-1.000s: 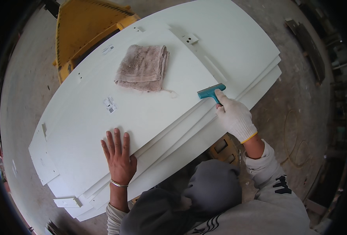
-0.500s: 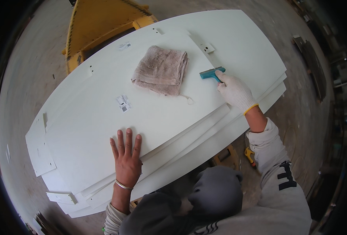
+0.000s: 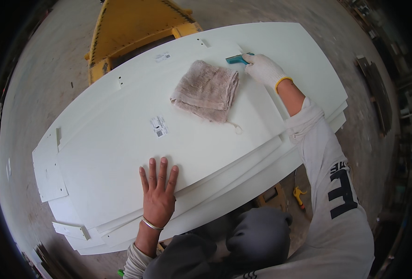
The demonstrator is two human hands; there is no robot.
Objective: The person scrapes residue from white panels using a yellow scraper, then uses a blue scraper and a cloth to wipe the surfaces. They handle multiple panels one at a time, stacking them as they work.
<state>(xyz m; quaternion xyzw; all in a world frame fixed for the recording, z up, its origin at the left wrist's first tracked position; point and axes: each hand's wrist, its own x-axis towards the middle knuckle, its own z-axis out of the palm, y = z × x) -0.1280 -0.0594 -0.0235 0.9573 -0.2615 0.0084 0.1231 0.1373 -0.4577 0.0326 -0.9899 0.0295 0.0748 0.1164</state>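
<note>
My bare left hand lies flat with fingers spread on a large white panel, near its close edge. A white knit glove with a yellow cuff covers my right hand, whose fingers are closed round the handle of a teal scraper. The scraper is at the panel's far side; whether its blade touches the surface I cannot tell. Just left of that hand, a folded pinkish-brown towel rests on the panel. Two printed labels show on the white surface, the bigger label left of the towel.
More white panels are stacked beneath, their edges stepping out toward me. Beyond the stack stands a yellow metal frame. A yellow gun-shaped tool lies low near my right arm. Dark boards lie on the floor at right.
My right hand has moved the scraper away from me and slightly left, to beyond the towel's right corner. My left hand stays flat on the panel. The whole view has shifted slightly.
</note>
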